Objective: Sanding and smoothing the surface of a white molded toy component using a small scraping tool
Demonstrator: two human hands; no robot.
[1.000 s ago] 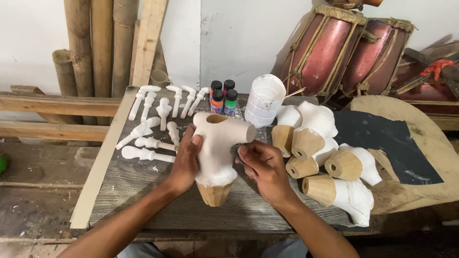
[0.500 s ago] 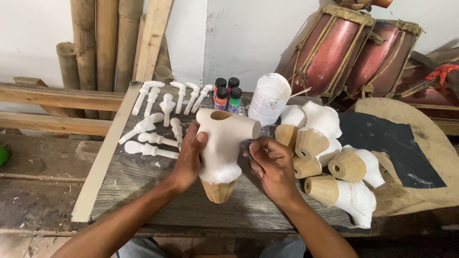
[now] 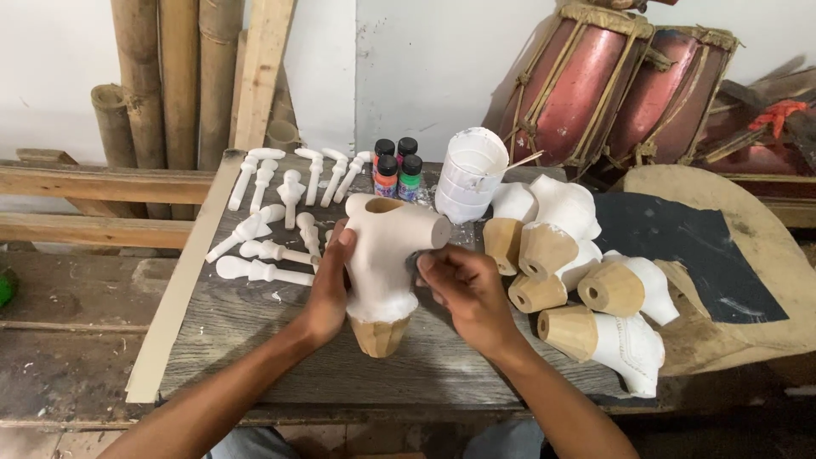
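A white-painted wooden torso figure [image 3: 384,255] with a bare wood base stands upright on the grey wooden table [image 3: 255,340]. My left hand [image 3: 327,285] grips its left side. My right hand [image 3: 463,285] presses fingertips against its right side, below the stubby arm; whether it holds something small there I cannot tell. Several more white torso pieces [image 3: 595,289] with bare wood bases lie on their sides just right of my right hand.
Several white peg-shaped parts [image 3: 272,212] lie at the table's back left. Small paint bottles [image 3: 396,166] and a white cup [image 3: 470,174] stand behind the figure. Dark sheet [image 3: 680,246], red drums [image 3: 612,85] and bamboo poles [image 3: 170,93] surround the table.
The figure has been turned and tilted a little between my hands. My right hand has slid up along its right side towards the arm stub.
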